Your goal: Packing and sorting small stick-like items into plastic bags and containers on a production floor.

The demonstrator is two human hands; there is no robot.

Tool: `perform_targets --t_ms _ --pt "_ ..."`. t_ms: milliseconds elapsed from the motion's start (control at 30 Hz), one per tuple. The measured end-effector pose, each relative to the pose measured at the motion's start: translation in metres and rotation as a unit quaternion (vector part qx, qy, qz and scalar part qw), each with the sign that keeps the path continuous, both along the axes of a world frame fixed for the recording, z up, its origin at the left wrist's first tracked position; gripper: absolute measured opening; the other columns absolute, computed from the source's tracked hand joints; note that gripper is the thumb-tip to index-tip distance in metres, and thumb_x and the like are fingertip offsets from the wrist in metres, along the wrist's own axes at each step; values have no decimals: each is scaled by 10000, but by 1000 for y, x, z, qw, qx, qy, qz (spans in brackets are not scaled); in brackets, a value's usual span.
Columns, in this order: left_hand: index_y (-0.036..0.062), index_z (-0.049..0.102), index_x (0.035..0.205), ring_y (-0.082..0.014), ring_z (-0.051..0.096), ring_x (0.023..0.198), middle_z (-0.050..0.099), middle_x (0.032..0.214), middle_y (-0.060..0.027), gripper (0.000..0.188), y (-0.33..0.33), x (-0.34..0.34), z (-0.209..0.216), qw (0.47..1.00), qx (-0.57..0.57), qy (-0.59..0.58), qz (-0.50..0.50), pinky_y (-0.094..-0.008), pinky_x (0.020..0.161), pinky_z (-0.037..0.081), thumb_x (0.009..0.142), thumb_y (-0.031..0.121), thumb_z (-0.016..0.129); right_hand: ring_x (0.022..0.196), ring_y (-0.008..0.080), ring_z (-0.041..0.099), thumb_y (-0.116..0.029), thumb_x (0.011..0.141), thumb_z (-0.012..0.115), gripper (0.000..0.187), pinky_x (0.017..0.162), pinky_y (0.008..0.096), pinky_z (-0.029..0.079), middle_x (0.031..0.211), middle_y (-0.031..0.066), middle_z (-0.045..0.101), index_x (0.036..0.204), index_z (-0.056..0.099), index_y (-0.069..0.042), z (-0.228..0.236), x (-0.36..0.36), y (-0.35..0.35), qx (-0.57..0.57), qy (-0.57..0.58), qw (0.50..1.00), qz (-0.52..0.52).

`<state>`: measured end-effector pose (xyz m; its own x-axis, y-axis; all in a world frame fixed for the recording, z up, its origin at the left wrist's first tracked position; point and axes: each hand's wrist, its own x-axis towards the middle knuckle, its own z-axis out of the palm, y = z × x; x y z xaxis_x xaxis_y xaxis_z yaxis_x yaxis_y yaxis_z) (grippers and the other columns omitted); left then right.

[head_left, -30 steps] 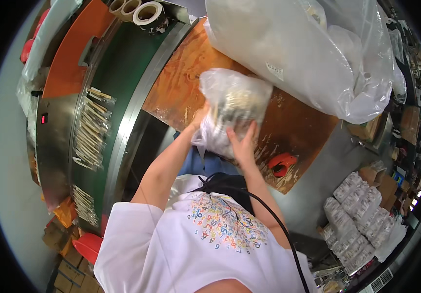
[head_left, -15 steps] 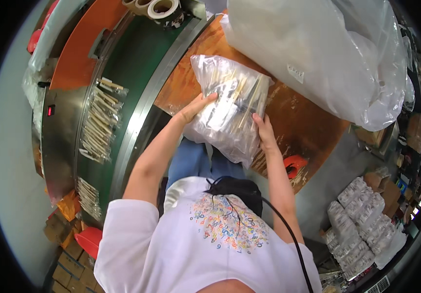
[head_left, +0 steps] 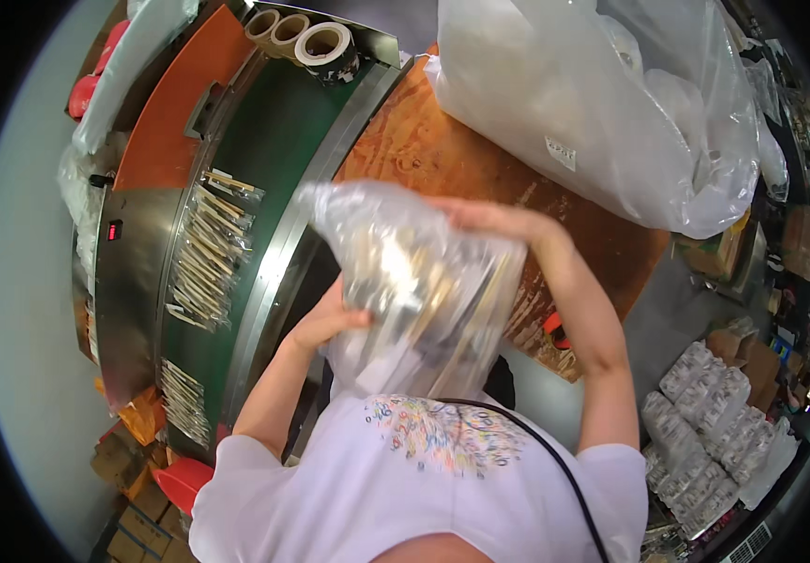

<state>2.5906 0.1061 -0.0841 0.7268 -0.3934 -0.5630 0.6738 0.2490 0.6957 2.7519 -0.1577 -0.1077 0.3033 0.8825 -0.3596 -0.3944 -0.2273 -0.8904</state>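
A clear plastic bag, full of thin packets with pale wooden sticks and dark pieces, is held up close in front of my chest. My left hand grips its left side, thumb lying over the plastic and the other fingers hidden behind or under it. Across the bag's far upper edge reaches my right hand, its fingers against the plastic and partly smeared by motion. The bag itself is blurred and tilted, so its separate contents are hard to make out.
Left runs a green conveyor belt carrying rows of packets and tape rolls at its far end. A large translucent sack lies on the wooden table, with an orange ring nearer. Stacked packed bags stand lower right.
The bag has come nearer to my body and tilted. My right hand has moved from its right side to its far edge; my left hand has shifted lower on the left side.
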Motion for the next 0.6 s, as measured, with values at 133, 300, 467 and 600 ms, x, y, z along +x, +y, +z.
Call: perform_targets --t_ms 133,300,467,600 --pt "-5 252 1335 -219 399 1191 411 1294 -113 1051 22 -23 2 995 -95 22 -29 -342 994 310 561 446 801 1302 263 233 -418 859 505 722 1062 357 190 1400 173 256 1373 192 -20 54 -41 20 39 -131 989 56" --pt "-24 297 1308 -253 450 1153 456 1255 -132 922 15 -12 -8 992 -118 19 -39 -363 969 358 607 324 785 1275 253 261 -389 889 475 670 1052 353 197 1371 166 274 1364 197 -6 52 -26 10 -75 -80 991 73" --pt "-8 311 1294 -210 494 1092 494 1194 -91 857 3 -18 -12 996 -89 -11 -19 -321 913 401 604 228 759 1228 301 355 -591 854 368 824 1009 354 319 1389 222 240 1362 153 21 67 -39 33 -47 -268 962 34" --pt "-23 428 1199 -203 562 957 567 1066 -94 697 -28 3 21 996 -83 -32 17 -314 844 445 628 244 727 1159 287 435 -529 852 456 726 975 332 361 1310 220 374 1313 314 13 124 -29 -3 -93 -292 950 -63"
